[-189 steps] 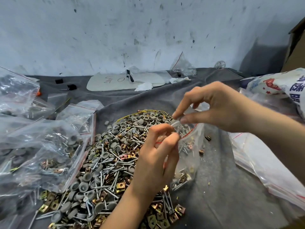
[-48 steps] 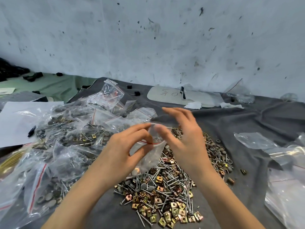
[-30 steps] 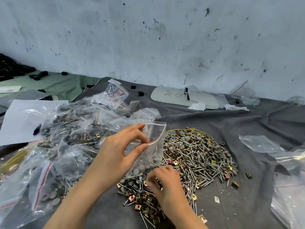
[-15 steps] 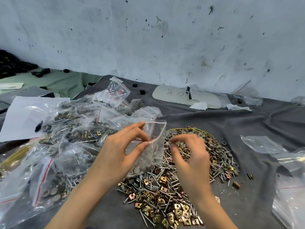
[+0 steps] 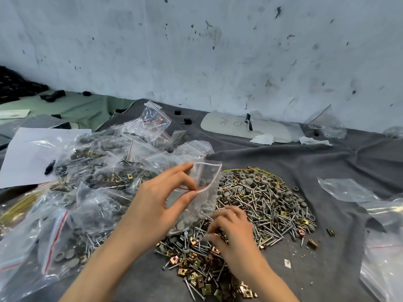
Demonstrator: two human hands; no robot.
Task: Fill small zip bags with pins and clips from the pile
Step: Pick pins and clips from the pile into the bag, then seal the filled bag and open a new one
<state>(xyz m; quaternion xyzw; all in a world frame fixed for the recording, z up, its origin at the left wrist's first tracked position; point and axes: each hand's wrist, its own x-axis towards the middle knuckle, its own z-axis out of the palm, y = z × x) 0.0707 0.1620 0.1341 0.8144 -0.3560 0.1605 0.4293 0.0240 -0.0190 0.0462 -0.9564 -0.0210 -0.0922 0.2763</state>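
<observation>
Left hand (image 5: 157,210): grip clamped, thumb and forefinger pinching the zip bag (image 5: 207,177) at its red seal line, same as half a second back. The bag hangs upright over the left edge of the pile (image 5: 261,203), with grey caps (image 5: 202,205) inside (mouth held open). Right hand (image 5: 235,236) has dropped from the bag's mouth to the pile's near side, fingers curled among brass clips (image 5: 194,264). Whether its grip has closed on a piece, cannot tell. Filled bags (image 5: 87,192) are heaped to the left on the grey cloth (image 5: 305,162).
</observation>
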